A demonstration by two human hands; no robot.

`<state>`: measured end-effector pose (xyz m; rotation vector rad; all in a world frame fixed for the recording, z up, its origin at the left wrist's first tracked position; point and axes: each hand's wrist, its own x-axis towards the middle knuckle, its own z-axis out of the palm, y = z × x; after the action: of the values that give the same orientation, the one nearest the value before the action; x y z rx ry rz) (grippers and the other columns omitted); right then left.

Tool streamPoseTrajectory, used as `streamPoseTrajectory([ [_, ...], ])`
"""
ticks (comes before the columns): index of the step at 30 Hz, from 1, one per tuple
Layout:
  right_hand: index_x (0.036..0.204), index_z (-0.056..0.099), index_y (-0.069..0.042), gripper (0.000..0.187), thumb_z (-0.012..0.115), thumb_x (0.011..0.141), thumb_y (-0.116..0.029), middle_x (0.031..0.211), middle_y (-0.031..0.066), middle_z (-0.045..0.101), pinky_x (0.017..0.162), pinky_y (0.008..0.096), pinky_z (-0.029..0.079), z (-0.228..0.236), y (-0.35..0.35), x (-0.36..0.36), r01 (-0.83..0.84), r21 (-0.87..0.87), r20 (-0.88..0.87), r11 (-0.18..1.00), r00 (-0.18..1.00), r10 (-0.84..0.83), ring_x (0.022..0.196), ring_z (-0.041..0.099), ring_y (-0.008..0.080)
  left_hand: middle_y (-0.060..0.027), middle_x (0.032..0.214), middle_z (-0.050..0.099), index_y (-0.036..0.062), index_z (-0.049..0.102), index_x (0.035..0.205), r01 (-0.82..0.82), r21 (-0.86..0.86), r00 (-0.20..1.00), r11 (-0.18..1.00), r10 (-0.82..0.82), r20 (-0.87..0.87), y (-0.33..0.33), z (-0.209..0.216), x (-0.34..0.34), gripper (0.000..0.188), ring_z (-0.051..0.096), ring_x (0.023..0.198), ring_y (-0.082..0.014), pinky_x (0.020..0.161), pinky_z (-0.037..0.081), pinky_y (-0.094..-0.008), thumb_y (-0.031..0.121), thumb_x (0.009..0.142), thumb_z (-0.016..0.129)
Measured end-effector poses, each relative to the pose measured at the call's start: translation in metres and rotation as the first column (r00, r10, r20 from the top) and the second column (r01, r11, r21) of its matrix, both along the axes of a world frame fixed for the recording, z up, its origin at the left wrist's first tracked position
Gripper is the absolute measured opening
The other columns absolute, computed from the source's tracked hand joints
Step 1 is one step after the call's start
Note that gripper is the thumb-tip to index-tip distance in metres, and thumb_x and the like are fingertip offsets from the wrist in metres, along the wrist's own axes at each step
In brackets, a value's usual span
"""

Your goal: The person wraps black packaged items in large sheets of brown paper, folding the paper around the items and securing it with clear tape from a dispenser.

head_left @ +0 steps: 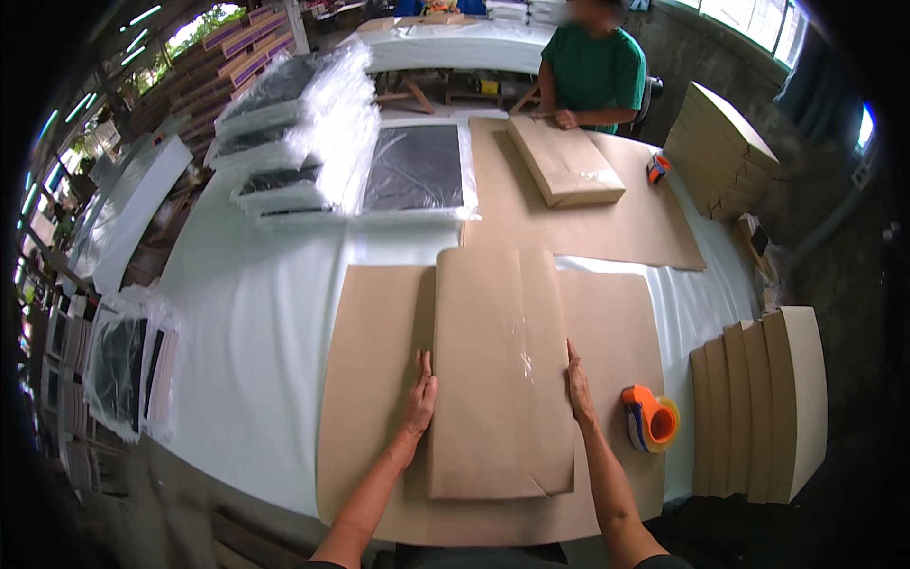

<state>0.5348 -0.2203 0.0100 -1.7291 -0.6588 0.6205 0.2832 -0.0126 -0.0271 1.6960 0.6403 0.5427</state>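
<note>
A parcel wrapped in brown paper [483, 379] is in front of me over a flat sheet of brown paper [374, 332]. A strip of clear tape shines along its upper face. My left hand [420, 403] presses against the parcel's left side, fingers pointing away from me. Against the opposite side lies my right hand [579, 384], its fingers partly hidden by the parcel's edge. Between them the two hands hold the parcel; I cannot tell whether it is lifted. Right of my right hand, an orange tape dispenser [650, 419] rests at the sheet's edge.
Across the white-covered table [246, 379], a co-worker in green [595, 71] handles another wrapped parcel [569, 161]. Plastic-wrapped dark panels [294, 133] are stacked at the far left. Wrapped parcels [758, 408] stand in a row at right, with more [720, 152] behind.
</note>
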Motion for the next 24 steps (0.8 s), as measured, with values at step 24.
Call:
streamPoseTrajectory([
  [24,0.133,0.044,0.004,0.072,0.054,0.091,-0.054,0.105,0.0058,0.06,0.089,0.0309,0.041,0.143,-0.022,-0.042,0.288,0.493,0.001,0.821,0.943,-0.332,0.101,0.055,0.0163,-0.0095,0.145,0.033,0.0024,0.027,0.145,-0.072,0.007,0.801,0.997,0.054,0.596,0.023,0.165,-0.006,0.075,0.032,0.132,-0.0222,0.106,0.03,-0.0368,0.053,0.093,0.046],
])
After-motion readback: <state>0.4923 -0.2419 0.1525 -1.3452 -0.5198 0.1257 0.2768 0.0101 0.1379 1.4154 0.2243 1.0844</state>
